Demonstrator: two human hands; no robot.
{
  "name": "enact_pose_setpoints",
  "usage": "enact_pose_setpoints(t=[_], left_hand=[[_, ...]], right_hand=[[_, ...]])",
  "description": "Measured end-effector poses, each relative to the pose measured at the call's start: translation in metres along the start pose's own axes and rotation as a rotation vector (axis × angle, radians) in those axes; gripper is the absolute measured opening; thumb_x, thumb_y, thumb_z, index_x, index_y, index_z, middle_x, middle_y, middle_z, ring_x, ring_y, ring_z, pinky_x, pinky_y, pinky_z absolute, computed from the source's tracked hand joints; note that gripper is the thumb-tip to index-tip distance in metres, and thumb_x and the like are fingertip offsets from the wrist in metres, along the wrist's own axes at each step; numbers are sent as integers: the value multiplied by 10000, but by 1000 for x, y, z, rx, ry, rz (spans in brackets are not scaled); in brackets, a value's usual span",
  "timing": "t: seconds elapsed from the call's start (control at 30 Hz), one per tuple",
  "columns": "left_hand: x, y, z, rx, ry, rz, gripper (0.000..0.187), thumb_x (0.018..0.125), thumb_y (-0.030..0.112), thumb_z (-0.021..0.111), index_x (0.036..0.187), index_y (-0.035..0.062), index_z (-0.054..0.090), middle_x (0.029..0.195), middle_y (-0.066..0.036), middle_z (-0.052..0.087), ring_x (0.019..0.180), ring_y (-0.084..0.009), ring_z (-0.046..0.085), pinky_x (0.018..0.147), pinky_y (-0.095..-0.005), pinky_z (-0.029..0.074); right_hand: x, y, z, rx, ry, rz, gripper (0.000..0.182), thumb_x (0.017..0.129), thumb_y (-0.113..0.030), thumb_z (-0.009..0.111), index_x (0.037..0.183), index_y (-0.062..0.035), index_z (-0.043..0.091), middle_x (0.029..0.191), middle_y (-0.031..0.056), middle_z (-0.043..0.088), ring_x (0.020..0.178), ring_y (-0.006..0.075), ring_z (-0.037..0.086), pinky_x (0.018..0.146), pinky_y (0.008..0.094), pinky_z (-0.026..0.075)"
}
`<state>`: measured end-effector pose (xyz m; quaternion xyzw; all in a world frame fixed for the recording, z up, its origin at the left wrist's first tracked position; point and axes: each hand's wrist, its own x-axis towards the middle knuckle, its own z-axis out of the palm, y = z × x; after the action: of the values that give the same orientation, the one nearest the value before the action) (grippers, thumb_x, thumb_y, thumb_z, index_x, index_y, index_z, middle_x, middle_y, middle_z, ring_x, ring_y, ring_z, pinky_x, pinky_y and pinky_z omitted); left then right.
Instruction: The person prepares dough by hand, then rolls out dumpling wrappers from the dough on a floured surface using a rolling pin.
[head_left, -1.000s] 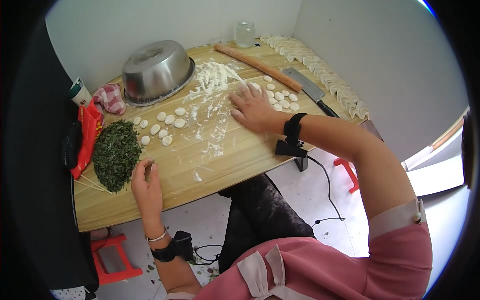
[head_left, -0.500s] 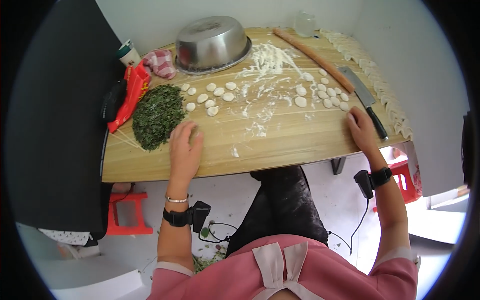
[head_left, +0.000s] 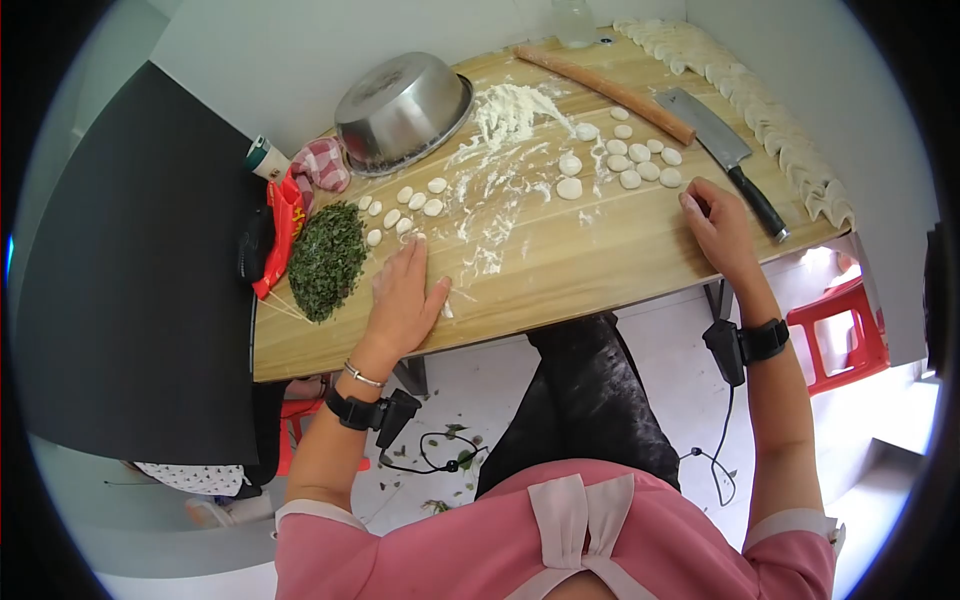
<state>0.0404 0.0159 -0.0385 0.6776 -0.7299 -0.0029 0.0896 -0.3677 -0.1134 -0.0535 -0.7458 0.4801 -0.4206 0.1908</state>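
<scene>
My left hand (head_left: pixel 402 303) lies on the wooden table with its fingers stretched out, holding nothing. Its fingertips reach the nearest of the small flattened dough pieces (head_left: pixel 390 217), partly covering it. Just left of that hand is a heap of chopped green leaves (head_left: pixel 328 262). On the right, my right hand (head_left: pixel 718 226) rests on the table with fingers curled in and nothing visible in them. It is beside the black handle of a cleaver (head_left: pixel 708 125), apart from it. More dough pieces (head_left: pixel 640 153) lie beyond that hand, near a rolling pin (head_left: pixel 605 92).
An upturned metal basin (head_left: pixel 400 115) stands at the back, with spilled flour (head_left: pixel 510 112) beside it. Folded dumplings (head_left: pixel 760 105) line the right edge. A red bag (head_left: pixel 283 235), checked cloth (head_left: pixel 322 165) and cup (head_left: pixel 266 158) sit at left. A glass jar (head_left: pixel 573 22) is behind.
My left hand has moved right, from beside the leaf heap to the nearest dough pieces, and its fingers have straightened. My right hand stays curled on the table. The view has tilted.
</scene>
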Motion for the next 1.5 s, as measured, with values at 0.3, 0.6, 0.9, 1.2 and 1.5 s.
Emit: enact_pose_setpoints(t=[0.3,0.6,0.9,1.2,1.5], left_hand=[[16,-19,-4,49,-105,252,725,979,362,494,1512,-51,228,1554,-277,270,1466,-393,224,1199,-454,173],[17,-25,-8,-48,-242,246,807,968,420,493,1530,-48,152,1585,-255,207,1482,-397,169,1216,-448,116],[66,-87,-27,-147,211,16,389,938,94,503,1311,-9,537,1381,-236,512,1311,-384,459,1113,-424,345],[133,-122,-25,339,-200,-103,309,824,-5,564,1130,-11,606,1115,-249,622,1096,-411,581,928,-462,473],[135,-73,-23,-253,149,174,342,795,-3,584,1136,8,615,1051,-223,623,1032,-408,591,907,-429,486]], right_hand=[[1,1,-1,22,-7,38,219,916,-170,584,818,19,531,672,156,500,617,248,462,600,369,389],[1,-1,-2,10,-29,52,202,902,-159,596,820,15,533,663,136,500,614,233,470,597,355,392],[1,0,0,31,-39,66,191,899,-151,597,825,12,530,669,130,484,623,217,453,604,347,381],[1,-1,-2,56,-45,96,194,901,-148,594,822,13,521,661,113,457,624,199,433,600,339,370],[1,0,-2,64,-48,67,203,901,-154,588,818,19,518,655,120,453,617,197,428,597,338,371]])
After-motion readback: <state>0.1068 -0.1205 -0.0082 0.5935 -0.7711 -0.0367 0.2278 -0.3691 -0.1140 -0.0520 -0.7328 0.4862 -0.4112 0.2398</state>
